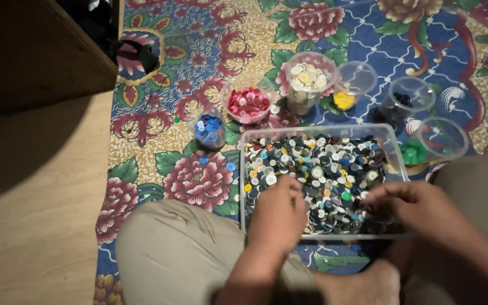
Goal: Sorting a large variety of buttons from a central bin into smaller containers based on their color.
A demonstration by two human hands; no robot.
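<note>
A clear rectangular plastic tub (pixel 395 148) sits on a flowered carpet in front of my crossed legs, filled with several mixed coloured buttons (pixel 323 164). My left hand (pixel 278 212) rests inside the tub's near left part, its curled fingers down among the buttons. My right hand (pixel 416 206) reaches in from the right, fingertips pinched together over the buttons near the tub's near right side. Whether either hand holds a button is hidden by the fingers.
Behind the tub stand clear cups: blue buttons (pixel 209 129), red and pink buttons (pixel 248 103), white buttons (pixel 307 79), yellow (pixel 345 99), black (pixel 405 100), green (pixel 414 151). Two loose blue buttons (pixel 230 166) lie on the carpet. Wooden floor (pixel 35 214) lies left; a dark cabinet (pixel 35 45) stands far left.
</note>
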